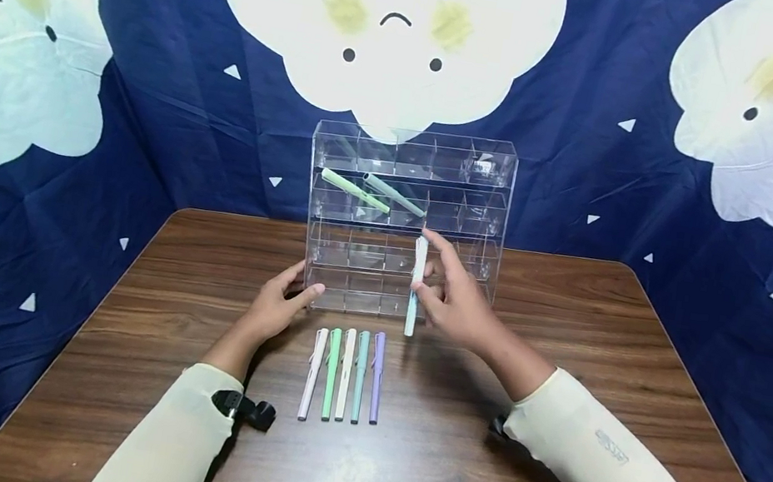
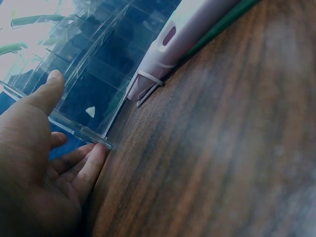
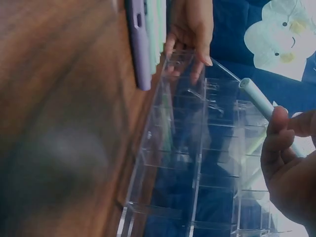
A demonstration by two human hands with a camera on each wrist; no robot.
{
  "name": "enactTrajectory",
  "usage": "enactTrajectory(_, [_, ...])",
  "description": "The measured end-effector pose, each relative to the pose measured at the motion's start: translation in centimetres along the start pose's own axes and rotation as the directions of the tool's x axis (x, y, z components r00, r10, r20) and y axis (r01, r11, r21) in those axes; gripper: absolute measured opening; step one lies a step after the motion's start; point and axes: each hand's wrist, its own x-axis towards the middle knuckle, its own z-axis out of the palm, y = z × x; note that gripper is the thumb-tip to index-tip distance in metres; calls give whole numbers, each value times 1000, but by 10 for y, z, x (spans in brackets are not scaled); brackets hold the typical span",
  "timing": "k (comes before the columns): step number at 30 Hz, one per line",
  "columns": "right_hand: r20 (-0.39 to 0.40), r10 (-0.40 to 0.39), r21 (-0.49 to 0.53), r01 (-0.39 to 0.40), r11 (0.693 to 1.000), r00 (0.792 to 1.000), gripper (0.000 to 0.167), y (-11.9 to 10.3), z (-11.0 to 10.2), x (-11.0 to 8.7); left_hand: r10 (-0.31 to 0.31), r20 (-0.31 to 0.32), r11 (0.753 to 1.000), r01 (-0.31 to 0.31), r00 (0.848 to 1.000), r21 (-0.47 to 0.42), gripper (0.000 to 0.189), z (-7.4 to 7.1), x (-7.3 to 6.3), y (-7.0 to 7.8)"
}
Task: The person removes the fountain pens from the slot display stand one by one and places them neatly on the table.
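Between thumb and fingers my right hand (image 1: 458, 303) pinches a pale blue-and-white pen (image 1: 411, 312), upright in front of a clear acrylic compartment rack (image 1: 359, 304). Its cap end is uppermost, near the index fingertip. My left hand (image 1: 273, 307) holds the rack's lower left side. In the left wrist view, the fingertips (image 2: 101, 148) touch the bottom corner while the thumb lies toward the front. On the second tier from the top, a light green pen (image 1: 355, 190) and a grey-green pen (image 1: 394, 193) lie slanted.
In front of the rack, several capped pens stand side by side in a row on the wooden table (image 1: 444, 452): pale pink (image 1: 313, 373), green (image 1: 330, 375), cream (image 1: 344, 378), teal (image 1: 359, 380) and purple (image 1: 375, 382). A dark blue curtain (image 1: 560, 201) with clouds hangs behind.
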Motion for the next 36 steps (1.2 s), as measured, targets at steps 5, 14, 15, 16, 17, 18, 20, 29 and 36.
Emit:
enactTrajectory(5, [46,64,104,-69,992,997,84,9,4,-12,6,-1,1000,-6,1000,11,78,-1,-1,-1])
enactTrajectory(14, [119,125,164,-144,976,985,78,28,17,-30,3,3,1000,-3,1000,13,80,-2,-1,-2])
enactTrajectory(15, [130,132,174,-153,973,983,78,29,18,-32,3,2,1000,-3,1000,12,80,-2,-1,-2])
enactTrajectory(16, [141,137,186,-162,969,980,77,31,19,-34,4,1,1000,-4,1000,15,80,-1,0,-2])
enactTrajectory(17, [152,139,195,-167,966,979,77,32,20,-35,5,-1,1000,-5,1000,18,79,-1,0,-2])
enactTrajectory(18, [161,137,201,-169,965,977,77,34,21,-36,9,-3,1000,-9,1000,23,79,-1,0,-2])
enactTrajectory(20, [180,136,207,-173,963,974,76,38,23,-39,11,-7,1000,-11,1000,25,78,-1,0,-2])
enactTrajectory(29, [246,181,190,-231,954,952,76,51,34,-45,10,0,1000,-10,1000,21,78,-1,1,-2])
enactTrajectory(36, [270,190,196,-247,949,944,79,57,35,-45,16,-11,1000,-16,1000,25,75,-1,1,-2])
